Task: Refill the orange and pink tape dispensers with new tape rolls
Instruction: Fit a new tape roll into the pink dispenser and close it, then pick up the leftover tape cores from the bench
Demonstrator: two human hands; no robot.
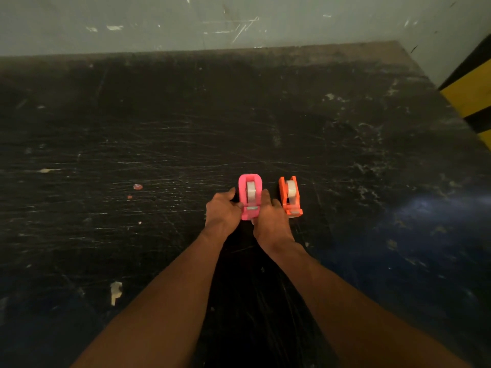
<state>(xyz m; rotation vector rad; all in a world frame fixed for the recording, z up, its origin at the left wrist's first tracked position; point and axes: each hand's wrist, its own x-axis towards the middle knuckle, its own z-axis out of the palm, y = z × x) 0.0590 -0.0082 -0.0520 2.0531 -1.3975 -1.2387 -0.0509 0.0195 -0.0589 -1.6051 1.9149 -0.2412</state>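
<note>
On the scarred black table point(159, 128) both hands — left hand point(223, 211), right hand point(271, 219) — have fingers clamped on the sides of the pink dispenser point(249, 197), roll seated, orange dispenser point(290, 196) just right of it, also loaded — a sideways nudge could topple the orange one.

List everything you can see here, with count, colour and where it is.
pink tape dispenser: one, pink, on the table, centre, between both hands, holding a whitish tape roll
orange tape dispenser: one, orange, just right of the pink one, holding a whitish roll
table: one, black, scratched, against the wall
wall: grey, scuffed, behind
striped post: yellow and black, far right
left hand: on pink dispenser's left side
right hand: on its right side
</note>
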